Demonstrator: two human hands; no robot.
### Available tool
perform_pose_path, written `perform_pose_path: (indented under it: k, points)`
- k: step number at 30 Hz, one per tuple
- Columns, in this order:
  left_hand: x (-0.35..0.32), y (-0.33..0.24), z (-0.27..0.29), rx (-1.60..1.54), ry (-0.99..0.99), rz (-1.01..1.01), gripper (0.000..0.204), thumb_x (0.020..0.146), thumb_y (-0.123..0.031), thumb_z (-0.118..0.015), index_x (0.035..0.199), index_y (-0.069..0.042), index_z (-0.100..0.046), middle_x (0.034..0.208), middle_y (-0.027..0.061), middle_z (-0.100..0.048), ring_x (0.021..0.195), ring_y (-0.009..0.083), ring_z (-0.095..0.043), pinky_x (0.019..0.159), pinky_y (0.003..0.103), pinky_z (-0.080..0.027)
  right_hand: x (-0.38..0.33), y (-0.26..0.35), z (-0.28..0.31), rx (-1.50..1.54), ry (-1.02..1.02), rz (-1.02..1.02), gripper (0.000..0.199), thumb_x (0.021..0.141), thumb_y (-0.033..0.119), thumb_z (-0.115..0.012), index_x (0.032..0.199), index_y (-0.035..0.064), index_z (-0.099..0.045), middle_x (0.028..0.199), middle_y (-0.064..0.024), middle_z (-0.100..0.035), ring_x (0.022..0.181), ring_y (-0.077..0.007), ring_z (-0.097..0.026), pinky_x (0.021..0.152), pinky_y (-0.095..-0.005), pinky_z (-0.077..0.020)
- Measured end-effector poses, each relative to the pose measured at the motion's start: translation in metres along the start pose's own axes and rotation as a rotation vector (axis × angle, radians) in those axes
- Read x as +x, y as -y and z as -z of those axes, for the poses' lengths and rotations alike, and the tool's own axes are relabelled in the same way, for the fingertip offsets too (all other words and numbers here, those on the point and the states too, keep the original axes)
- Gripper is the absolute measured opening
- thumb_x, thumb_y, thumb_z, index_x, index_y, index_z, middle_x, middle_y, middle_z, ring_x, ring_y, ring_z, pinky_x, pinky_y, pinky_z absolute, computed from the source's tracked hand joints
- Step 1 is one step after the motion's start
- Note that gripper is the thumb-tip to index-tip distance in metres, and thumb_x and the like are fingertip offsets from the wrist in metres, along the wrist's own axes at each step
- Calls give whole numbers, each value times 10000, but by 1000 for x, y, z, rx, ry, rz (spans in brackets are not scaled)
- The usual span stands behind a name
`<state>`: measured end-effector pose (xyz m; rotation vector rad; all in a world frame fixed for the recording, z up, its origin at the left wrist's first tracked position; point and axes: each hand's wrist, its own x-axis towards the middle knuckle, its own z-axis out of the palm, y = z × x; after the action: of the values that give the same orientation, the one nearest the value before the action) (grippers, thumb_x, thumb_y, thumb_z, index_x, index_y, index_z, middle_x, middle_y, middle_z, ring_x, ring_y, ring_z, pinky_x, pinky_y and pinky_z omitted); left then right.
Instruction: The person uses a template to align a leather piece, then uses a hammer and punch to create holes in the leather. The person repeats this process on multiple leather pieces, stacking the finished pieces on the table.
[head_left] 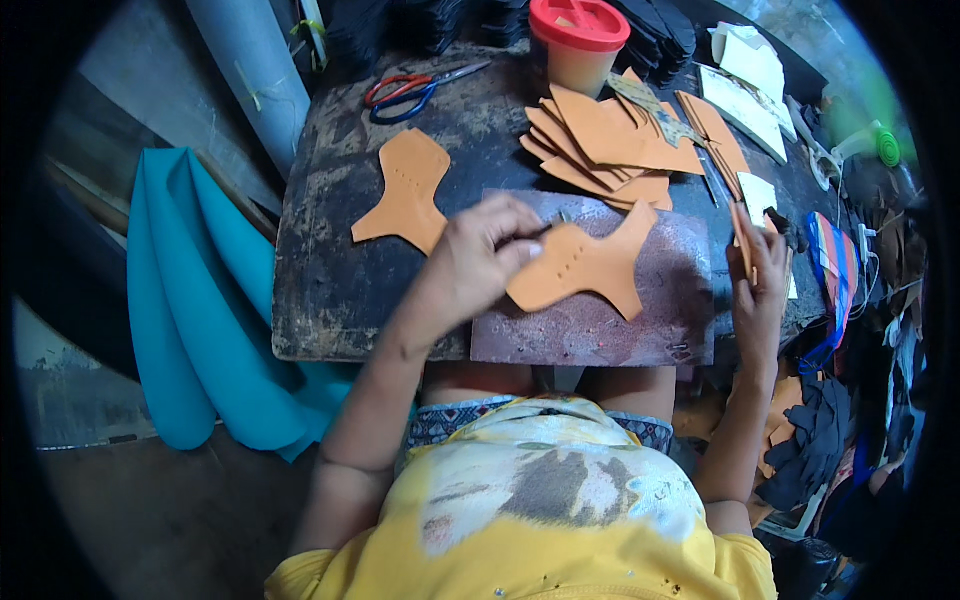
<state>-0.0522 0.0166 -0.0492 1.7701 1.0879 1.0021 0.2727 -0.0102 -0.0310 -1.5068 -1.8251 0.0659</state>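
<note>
My left hand (487,252) pinches the left edge of a tan leather cut piece (585,265) with a row of small holes, holding it over a reddish-brown work slab (600,330). My right hand (758,275) is raised at the table's right edge, its fingers closed on a thin tan strip-like piece (741,238) held upright. Another tan cut piece (408,190) lies flat on the dark table (330,290) to the left. A stack of similar tan pieces (610,145) lies behind the slab.
Scissors with red and blue handles (405,92) lie at the table's back. A jar with a red lid (580,40) stands behind the stack. White pieces (745,90) sit at the back right. Teal fabric (200,300) hangs at left. Dark scraps (815,440) pile up at right.
</note>
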Motion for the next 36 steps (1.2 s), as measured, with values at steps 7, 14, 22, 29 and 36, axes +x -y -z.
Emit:
perform_pose_path:
  k: [7, 14, 22, 29, 36]
  points:
    - [39, 17, 50, -127, 86, 50, 168, 840, -44, -670, 982, 41, -699, 996, 49, -646, 935, 126, -598, 891, 248, -451, -10, 75, -19, 59, 271, 178, 777, 755, 179, -773, 1434, 90, -405, 1334, -216, -393, 1212, -385, -442, 1051, -448, -358]
    - [40, 28, 59, -317, 18, 90, 153, 817, -5, -683, 963, 30, -713, 989, 58, -665, 978, 141, -608, 940, 274, -444, -33, 67, -46, 55, 472, 102, 898, 701, 307, -814, 1449, 65, -381, 1370, -211, -424, 1244, -405, -425, 1070, -473, -332]
    - [40, 39, 59, -281, -18, 107, 193, 843, -85, -701, 996, 32, -717, 961, 46, -670, 919, 121, -610, 880, 245, -464, -46, 55, -55, 76, 394, 175, 793, 747, 274, -775, 1422, 62, -417, 1200, -154, -518, 1139, -342, -474, 1028, -469, -330]
    - [40, 44, 58, -316, -20, 141, 184, 854, -89, -691, 994, 28, -715, 956, 44, -672, 916, 124, -614, 876, 245, -463, -47, 56, -55, 101, 321, 208, 852, 679, 209, -814, 1408, 21, -415, 1170, -157, -586, 1077, -347, -510, 996, -471, -349]
    - [38, 43, 59, -353, 1, 170, 179, 859, -81, -681, 992, 37, -707, 978, 55, -674, 929, 126, -616, 893, 251, -460, -47, 52, -56, 109, 337, 254, 798, 738, 239, -778, 1415, 39, -408, 1122, -143, -541, 1079, -318, -510, 1018, -471, -322]
